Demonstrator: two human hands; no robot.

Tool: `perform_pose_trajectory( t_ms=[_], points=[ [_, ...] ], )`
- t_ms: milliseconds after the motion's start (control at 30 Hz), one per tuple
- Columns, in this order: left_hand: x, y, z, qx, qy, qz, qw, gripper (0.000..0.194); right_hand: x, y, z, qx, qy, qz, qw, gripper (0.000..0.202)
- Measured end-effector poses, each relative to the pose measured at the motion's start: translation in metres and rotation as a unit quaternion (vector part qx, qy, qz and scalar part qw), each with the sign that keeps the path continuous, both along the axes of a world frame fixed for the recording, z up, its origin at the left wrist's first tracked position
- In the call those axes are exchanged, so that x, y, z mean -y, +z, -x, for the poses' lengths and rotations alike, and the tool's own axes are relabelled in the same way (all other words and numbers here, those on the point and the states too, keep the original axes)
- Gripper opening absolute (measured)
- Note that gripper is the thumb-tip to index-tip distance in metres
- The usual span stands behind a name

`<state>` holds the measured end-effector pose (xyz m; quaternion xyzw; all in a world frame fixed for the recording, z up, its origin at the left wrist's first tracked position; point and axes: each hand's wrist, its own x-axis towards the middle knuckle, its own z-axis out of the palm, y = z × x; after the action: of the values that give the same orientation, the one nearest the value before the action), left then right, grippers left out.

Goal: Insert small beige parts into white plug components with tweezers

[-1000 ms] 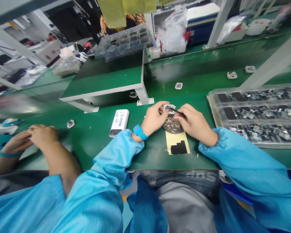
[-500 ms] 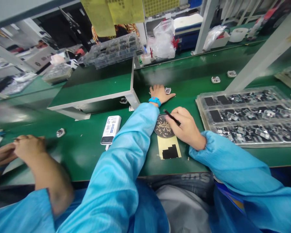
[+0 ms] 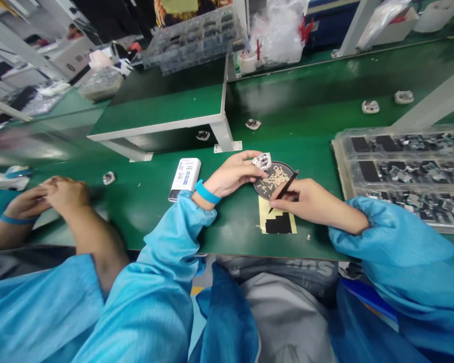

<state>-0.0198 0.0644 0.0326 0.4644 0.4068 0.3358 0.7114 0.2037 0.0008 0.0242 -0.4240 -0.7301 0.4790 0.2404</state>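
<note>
My left hand (image 3: 230,176), with a blue wrist strap, pinches a small white square housing (image 3: 264,161) with parts inside it. The housing is held over the left edge of a round dark dish (image 3: 260,190) with many tiny pale pieces (image 3: 278,175) in it. Dark tweezers (image 3: 286,187) are gripped in my right hand (image 3: 310,201), beside the dish. Their tip points down at a yellow sheet (image 3: 264,207) that bears black stepped pieces (image 3: 280,224). Whether the tip touches the sheet, I cannot tell.
A white power bank (image 3: 185,176) lies left of my left hand. Behind it stands a green raised shelf (image 3: 162,103). Clear compartment trays (image 3: 404,166) of parts sit at right. More white housings (image 3: 253,124) lie on the green bench. A co-worker's hands (image 3: 60,194) are at left.
My left hand has come back from the far side of the bench with a white housing. My right hand has turned the tweezers' tip down toward the yellow sheet. The camera view has shifted.
</note>
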Motion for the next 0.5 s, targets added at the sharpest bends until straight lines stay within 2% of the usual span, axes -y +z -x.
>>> perform_pose_trajectory(
  t_ms=[100, 233, 333, 500],
  points=[
    [0.019, -0.006, 0.01, 0.02, -0.001, 0.018, 1.0, 0.048, 0.005, -0.006, 0.003, 0.001, -0.004, -0.02, 1.0, 0.026],
    [0.022, -0.009, 0.01, -0.045, -0.002, -0.065, 0.997, 0.028, 0.006, -0.009, 0.005, 0.022, 0.009, -0.077, 0.997, 0.02],
    [0.024, -0.011, 0.007, -0.078, -0.013, -0.111, 0.991, 0.026, 0.006, -0.008, 0.005, 0.02, 0.015, -0.083, 0.996, 0.017],
    [0.03, -0.022, 0.002, -0.096, -0.022, -0.136, 0.986, 0.026, 0.008, -0.008, 0.006, 0.012, 0.005, -0.071, 0.997, 0.016]
  ],
)
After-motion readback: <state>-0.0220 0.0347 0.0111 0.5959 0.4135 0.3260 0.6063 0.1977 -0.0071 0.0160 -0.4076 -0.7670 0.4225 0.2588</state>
